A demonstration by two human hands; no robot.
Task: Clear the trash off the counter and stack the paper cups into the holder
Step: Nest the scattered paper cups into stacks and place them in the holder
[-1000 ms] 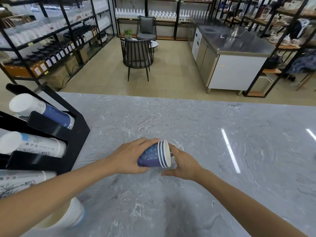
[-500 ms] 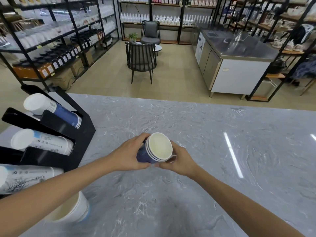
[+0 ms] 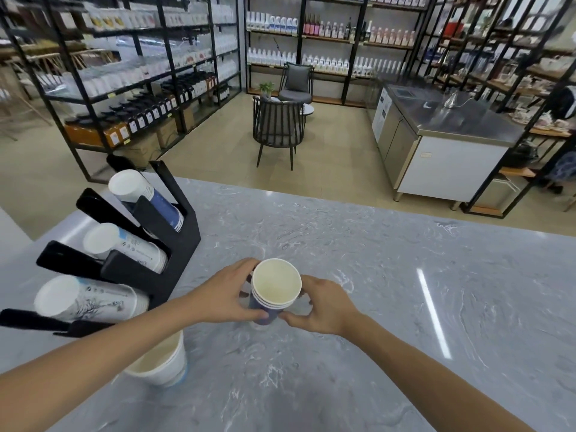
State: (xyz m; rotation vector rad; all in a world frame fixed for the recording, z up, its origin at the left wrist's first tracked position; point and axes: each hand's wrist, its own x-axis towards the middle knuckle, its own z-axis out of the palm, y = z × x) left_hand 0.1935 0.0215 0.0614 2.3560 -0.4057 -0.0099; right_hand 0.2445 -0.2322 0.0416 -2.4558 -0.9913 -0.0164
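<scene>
The blue cup stack [image 3: 274, 296] was lying on its side a sec ago, open end to the right. Now it's upright, open end up, near the middle of the counter [image 3: 389, 275], a bit twd the left edge. Looks like 3 or 4 cups nested, rims lined up.

Left hand [image 3: 229, 294] wraps the stack's left side, fingers curled on it. Right hand [image 3: 324, 304] pinches the right side low down, fingers narrow, touching the cup. Both hold it.

So the loose blue cups are now 1 neat stack, prob ready to go in the black holder [image 3: 174, 241] by the left edge. A white cup [image 3: 162, 366] sits near the front-left corner, under the left arm, not put away yet. No trash seen.
</scene>
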